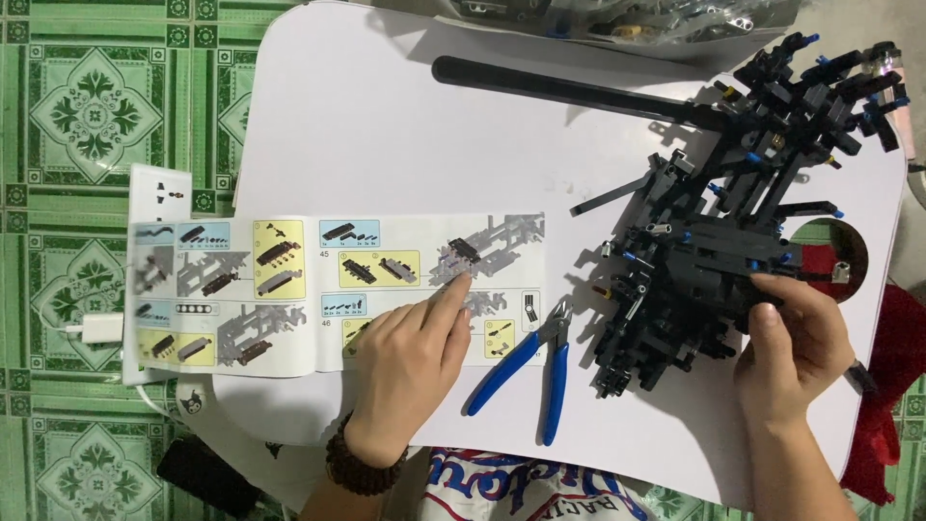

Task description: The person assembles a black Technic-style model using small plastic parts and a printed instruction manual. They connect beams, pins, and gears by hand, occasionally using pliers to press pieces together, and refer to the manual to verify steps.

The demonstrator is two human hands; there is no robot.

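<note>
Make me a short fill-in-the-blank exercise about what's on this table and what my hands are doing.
1. The left hand points a finger at the open ____.
2. The right hand rests on the black ____ model.
3. The pliers between the hands have ____ handles.
4. The table top is ____.

Missing words: instruction booklet; building-brick; blue; white

Bright, even light falls on the white table (pixel 386 125), which is nearly washed out at its middle. Soft shadows lie just beside the dark model (pixel 714 241) and pliers (pixel 540 367). Sharp focus throughout; slight softness toward the table's far edge.
</note>
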